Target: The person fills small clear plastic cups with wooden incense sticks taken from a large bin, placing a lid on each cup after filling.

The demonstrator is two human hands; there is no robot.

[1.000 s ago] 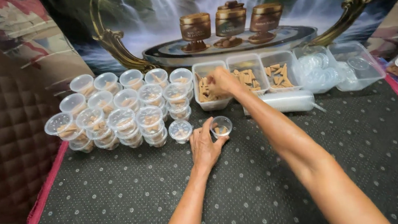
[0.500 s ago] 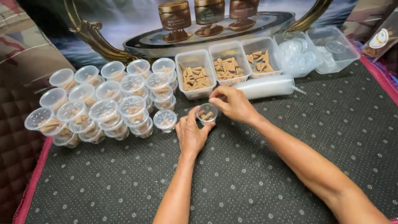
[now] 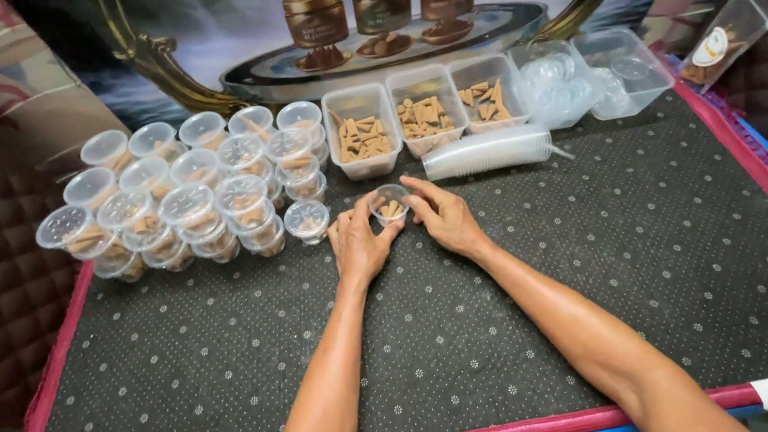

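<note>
The counter (image 3: 515, 327), covered by a dark dotted mat, is cut off at the bottom edge, and both forearms run out of view there. At 12 o'clock a picture of brown jars (image 3: 377, 2) on a tray is cropped at the top.

At 10 o'clock stands a stacked cluster of lidded cups (image 3: 186, 196); their brown contents are hazy behind the plastic. At 12 o'clock three clear tubs (image 3: 421, 119) hold tan cone-shaped pieces. At 1 o'clock a tub of loose lids (image 3: 582, 79) is hard to read, the clear plastic blending together. Just before the tubs lies a sleeve of nested cups (image 3: 488, 151) on its side.

In the middle a small open cup (image 3: 391, 201) with a few tan pieces sits on the mat. The left hand (image 3: 360, 244) cups its near left side and the right hand (image 3: 442, 215) its right side; each grip is closed lightly on the cup, fingertips touching the rim.

A second ago the right hand reached into a tub at 12 o'clock; it has now come back to the cup.
</note>
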